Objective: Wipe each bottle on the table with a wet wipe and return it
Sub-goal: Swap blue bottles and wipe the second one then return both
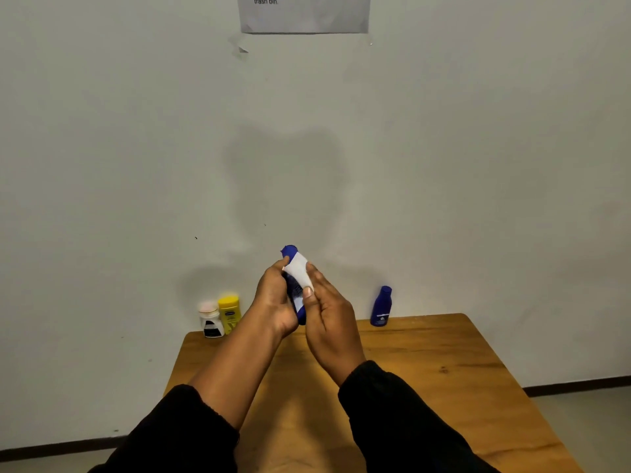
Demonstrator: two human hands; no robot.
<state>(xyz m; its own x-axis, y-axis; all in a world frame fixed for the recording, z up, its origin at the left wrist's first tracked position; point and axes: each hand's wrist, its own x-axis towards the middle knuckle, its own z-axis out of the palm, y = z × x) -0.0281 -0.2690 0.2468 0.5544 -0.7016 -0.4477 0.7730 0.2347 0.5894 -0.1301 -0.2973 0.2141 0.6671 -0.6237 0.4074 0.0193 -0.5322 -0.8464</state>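
Observation:
A dark blue bottle is held up above the far part of the wooden table, its cap pointing up. My left hand grips its lower body. My right hand presses a white wet wipe against the bottle's upper side. At the table's far left stand a yellow bottle and a white bottle with a dark label, side by side. A second blue bottle stands upright at the far right.
The table's far edge sits against a pale wall. A sheet of paper with print is taped high on the wall. Floor shows on both sides of the table.

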